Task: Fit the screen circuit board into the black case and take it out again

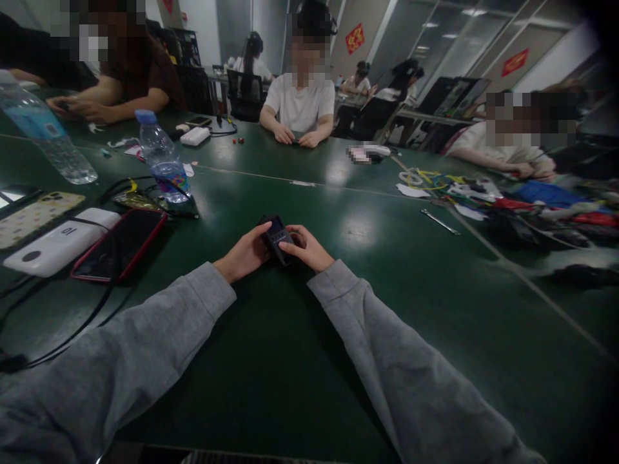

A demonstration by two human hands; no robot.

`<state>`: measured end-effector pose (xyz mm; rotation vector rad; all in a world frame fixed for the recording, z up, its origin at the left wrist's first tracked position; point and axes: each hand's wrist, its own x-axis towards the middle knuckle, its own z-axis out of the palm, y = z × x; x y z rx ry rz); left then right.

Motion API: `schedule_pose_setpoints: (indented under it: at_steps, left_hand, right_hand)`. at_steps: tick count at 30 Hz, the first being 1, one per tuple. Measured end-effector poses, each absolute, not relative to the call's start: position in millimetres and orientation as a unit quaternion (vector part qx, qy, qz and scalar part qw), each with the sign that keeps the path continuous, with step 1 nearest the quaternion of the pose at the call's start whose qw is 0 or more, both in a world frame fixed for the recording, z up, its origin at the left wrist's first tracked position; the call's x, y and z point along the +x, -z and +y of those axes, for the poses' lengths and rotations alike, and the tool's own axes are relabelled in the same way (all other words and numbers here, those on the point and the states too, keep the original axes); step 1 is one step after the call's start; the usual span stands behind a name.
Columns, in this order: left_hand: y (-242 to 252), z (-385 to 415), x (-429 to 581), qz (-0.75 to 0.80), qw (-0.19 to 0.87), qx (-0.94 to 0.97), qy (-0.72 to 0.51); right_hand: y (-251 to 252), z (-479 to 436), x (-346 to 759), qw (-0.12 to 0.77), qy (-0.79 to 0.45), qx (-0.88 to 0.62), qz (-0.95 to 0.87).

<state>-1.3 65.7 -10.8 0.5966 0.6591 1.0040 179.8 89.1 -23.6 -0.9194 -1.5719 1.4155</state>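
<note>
A small black handheld device with a dark screen and several little buttons (276, 236) is held between my two hands above the green table. My left hand (249, 251) grips its left side, with the thumb lying along the upper edge. On the right side, my right hand (309, 246) curls its fingers around the device, and its thumb presses on the front near the lower buttons. The device is tilted, its face turned up toward me. Its back and the fingertips behind it are hidden. Grey sleeves cover both forearms.
To the left are a red-cased phone (120, 245), a white power bank (62, 241), a patterned phone case (41, 218), cables and two water bottles (162, 158). Rightward lie a wrench (440, 222) and a heap of cables and cloth (541, 206). Other people sit around the table (387, 303).
</note>
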Motion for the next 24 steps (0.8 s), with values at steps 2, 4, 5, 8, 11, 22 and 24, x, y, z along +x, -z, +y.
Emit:
schedule_pose_setpoints:
  at_steps: [2, 4, 5, 8, 11, 22, 24]
  left_hand:
    - [12, 66, -2, 0.311, 0.783, 0.279, -0.461]
    - [13, 68, -2, 0.314, 0.784, 0.274, -0.460]
    - [14, 68, -3, 0.316, 0.785, 0.271, -0.459]
    - [17, 70, -2, 0.317, 0.784, 0.268, -0.462]
    - [17, 67, 2, 0.312, 0.762, 0.295, -0.485]
    - [12, 54, 20, 0.365, 0.664, 0.318, -0.570]
    - [13, 54, 20, 0.363, 0.671, 0.314, -0.565]
  right_hand:
    - [23, 88, 180, 0.403, -0.571, -0.357, -0.620]
    - [23, 86, 179, 0.408, -0.574, -0.357, -0.614]
    - [23, 86, 178, 0.413, -0.575, -0.359, -0.608]
    - [25, 84, 178, 0.444, -0.578, -0.367, -0.578]
    - [26, 83, 178, 0.476, -0.588, -0.378, -0.533]
    - [24, 85, 178, 0.510, -0.602, -0.393, -0.473]
    - [24, 85, 179, 0.506, -0.606, -0.389, -0.475]
